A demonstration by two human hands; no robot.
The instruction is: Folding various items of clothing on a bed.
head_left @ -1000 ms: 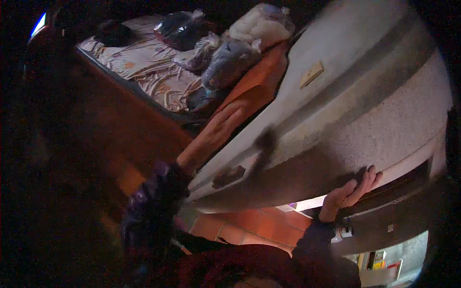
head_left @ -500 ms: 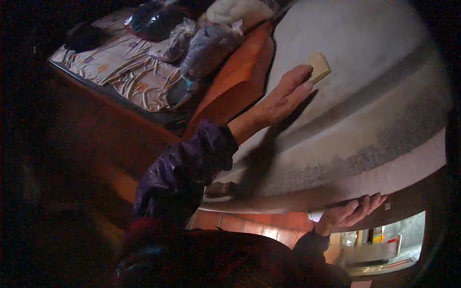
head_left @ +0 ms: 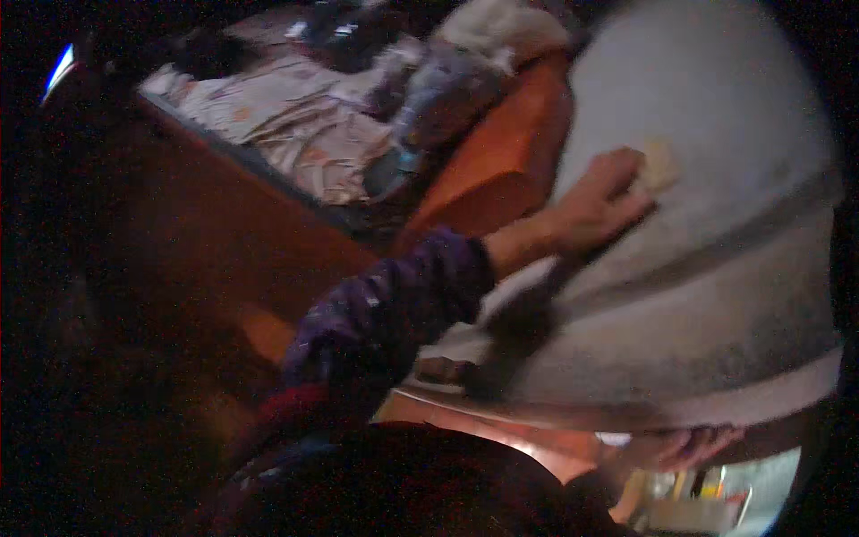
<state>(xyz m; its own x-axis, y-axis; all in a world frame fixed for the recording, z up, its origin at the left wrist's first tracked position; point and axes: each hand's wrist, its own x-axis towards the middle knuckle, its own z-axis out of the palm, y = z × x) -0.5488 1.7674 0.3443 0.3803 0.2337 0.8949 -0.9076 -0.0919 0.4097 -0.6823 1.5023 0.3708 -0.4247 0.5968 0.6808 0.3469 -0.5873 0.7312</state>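
My left hand (head_left: 599, 208), in a dark purple sleeve, is closed on a pale yellow sponge-like block (head_left: 660, 168). The block is pressed against a large pale grey surface (head_left: 707, 98) that has dark streaks and a smudged band (head_left: 689, 349) along its lower part. At the lower right, my right hand (head_left: 698, 447) lies against the underside of the pinkish edge (head_left: 716, 404) of that surface. Its fingers look stretched out, though motion blurs them.
Beyond my left arm is an orange-brown panel (head_left: 492, 170). Upper left lies a crumpled pale cloth (head_left: 304, 134) with filled plastic bags (head_left: 456, 94) on it. A small brown lump (head_left: 443, 369) sits by the near edge. Reddish tiles (head_left: 537, 438) show below.
The view has shifted, and everything appears further right and lower. My left hand still holds the block against the grey surface, and my right hand stays by the pinkish edge.
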